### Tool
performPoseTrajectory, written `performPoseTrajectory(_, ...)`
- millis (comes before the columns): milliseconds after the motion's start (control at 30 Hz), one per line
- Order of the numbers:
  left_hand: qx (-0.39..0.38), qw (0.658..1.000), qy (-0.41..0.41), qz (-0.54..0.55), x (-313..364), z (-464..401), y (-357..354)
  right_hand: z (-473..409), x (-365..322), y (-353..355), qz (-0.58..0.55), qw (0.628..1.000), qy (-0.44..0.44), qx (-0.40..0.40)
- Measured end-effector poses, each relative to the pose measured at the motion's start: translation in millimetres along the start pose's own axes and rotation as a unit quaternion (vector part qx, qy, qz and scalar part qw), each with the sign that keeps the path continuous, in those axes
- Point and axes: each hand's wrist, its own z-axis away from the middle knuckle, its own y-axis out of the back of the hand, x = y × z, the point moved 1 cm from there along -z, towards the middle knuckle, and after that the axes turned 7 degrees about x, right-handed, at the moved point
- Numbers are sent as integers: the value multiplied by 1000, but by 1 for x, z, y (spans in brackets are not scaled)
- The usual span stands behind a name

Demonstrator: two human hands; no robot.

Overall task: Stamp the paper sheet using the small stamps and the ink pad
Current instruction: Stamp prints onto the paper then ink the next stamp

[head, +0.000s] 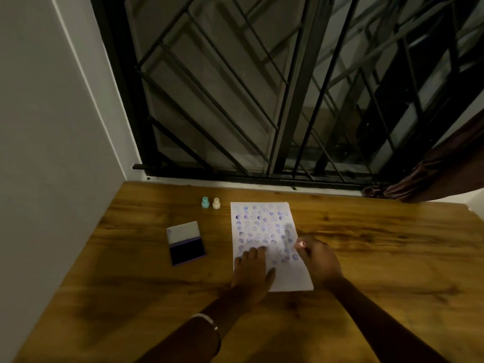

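Note:
A white paper sheet (264, 231) lies on the wooden table, covered with rows of purple and blue stamp marks. My left hand (252, 271) rests flat on the sheet's lower left part with its fingers spread. At the sheet's right edge, my right hand (318, 260) is closed around a small pinkish stamp (301, 243), of which only the tip shows between the fingers. The ink pad (186, 244) lies open to the left of the sheet, its dark pad towards me and its lid folded back. A teal stamp (205, 203) and a cream stamp (216, 203) stand upright beyond the sheet's top left corner.
The wooden table (379, 258) meets a white wall (52, 153) on the left. Behind it is a window with a black metal grille (262, 100). A dark curtain (432, 169) hangs at the back right corner. A bangle (209, 323) is on my left wrist.

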Motion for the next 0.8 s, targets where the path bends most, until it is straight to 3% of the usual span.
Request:
performPoseTrajectory(100, 56, 977, 124, 167, -3, -8, 18, 2, -21, -9, -3, 998, 53, -18)
performPoseTrajectory(133, 49, 946, 194, 256, -4, -12, 26, 3, -30, -14, -10, 997, 70, -23)
performPoseTrajectory(233, -13, 794, 374, 480, -10, -21, 47, 7, -61, -31, -40, 992, 118, -30)
performPoseTrajectory(300, -32, 750, 401, 525, -19, -22, 55, 8, -80, -42, -53, 989, 137, -31)
performPoseTrajectory(433, -15, 695, 408, 592, -33, -17, 60, 9, -102, -56, -48, 982, 184, -11)
performPoseTrajectory(733, -4, 673, 396, 625, -49, -7, 71, 3, -125, -73, -29, 969, 243, -17)
performPoseTrajectory(800, 0, 684, 393, 615, -52, -10, 70, 1, -128, -76, 3, 967, 255, -1)
